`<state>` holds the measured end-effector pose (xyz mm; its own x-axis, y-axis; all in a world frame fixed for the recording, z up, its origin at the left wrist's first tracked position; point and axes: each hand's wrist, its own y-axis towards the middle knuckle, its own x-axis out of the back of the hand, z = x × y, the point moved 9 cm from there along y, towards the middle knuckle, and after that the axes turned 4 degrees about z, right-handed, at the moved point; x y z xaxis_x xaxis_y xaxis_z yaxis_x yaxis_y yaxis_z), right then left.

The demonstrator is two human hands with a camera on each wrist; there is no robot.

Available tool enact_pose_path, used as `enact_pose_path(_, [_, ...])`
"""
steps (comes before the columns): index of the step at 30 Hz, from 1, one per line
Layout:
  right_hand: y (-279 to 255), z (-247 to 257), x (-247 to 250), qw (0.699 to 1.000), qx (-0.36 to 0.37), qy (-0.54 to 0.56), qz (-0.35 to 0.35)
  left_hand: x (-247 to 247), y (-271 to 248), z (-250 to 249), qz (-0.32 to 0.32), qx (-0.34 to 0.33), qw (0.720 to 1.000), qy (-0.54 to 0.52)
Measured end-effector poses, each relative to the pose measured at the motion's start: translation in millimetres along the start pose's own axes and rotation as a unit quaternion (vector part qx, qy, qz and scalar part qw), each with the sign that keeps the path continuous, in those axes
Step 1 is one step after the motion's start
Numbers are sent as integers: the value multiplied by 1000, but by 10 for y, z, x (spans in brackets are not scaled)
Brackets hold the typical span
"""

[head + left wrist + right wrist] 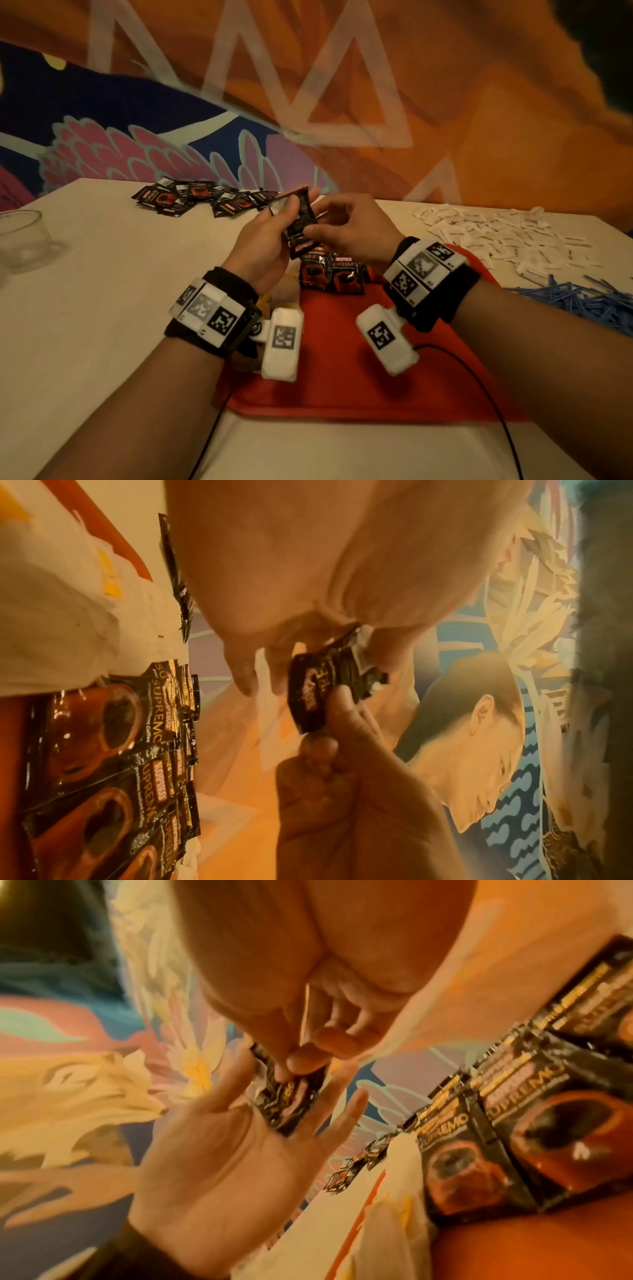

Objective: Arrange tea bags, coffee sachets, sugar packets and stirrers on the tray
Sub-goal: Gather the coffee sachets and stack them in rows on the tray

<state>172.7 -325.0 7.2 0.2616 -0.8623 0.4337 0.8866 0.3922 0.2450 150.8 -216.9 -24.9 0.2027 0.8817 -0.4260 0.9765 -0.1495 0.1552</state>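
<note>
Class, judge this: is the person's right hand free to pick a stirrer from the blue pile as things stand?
Probably not yet. The right hand pinches the coffee sachets that the left hand also holds. The blue stirrers lie unobstructed to its right.

The coffee sachets (330, 274) just below the hands are glossy black foil that catches the light. The tray (342, 377) under the wrists looks like smooth red plastic with a dull sheen. The desk (102, 308) is matt and pale. Right of the hands, the sugar packets (507, 236) look like matt white paper, and the stirrers (589, 301) like thin blue plastic.
</note>
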Motion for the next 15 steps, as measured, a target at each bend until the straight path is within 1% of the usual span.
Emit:
enact_pose_path(3, [-39,134,196,992,67,-46,-93,49,-2,24,-1,13,999,32])
enact_pose_path(5, [-78,195,271,985,99,-72,-124,140,2,62,-34,37,999,11])
enact_pose_path(6, [-94,218,278,983,113,-71,-125,159,1,83,-38,48,998,9])
enact_pose_path(8, [-123,251,236,981,144,-72,-108,124,-10,101,-23,62,997,30])
enact_pose_path(9, [-144,281,203,977,163,-88,-101,98,-14,89,-13,57,997,46])
enact_pose_path(11, [-186,325,161,969,192,-120,-95,116,-6,25,-24,24,997,64])
enact_pose_path(12, [-197,314,182,970,189,-116,-103,143,-1,-13,-38,4,997,62])
enact_pose_path(13, [-189,251,232,975,167,-90,-116,182,-1,-53,-58,-18,996,58])
enact_pose_path(14, [-174,157,288,982,128,-46,-128,224,-7,-93,-79,-40,995,53])
enact_pose_path(15, [-143,40,304,989,78,2,-124,258,-19,-127,-95,-59,992,50])
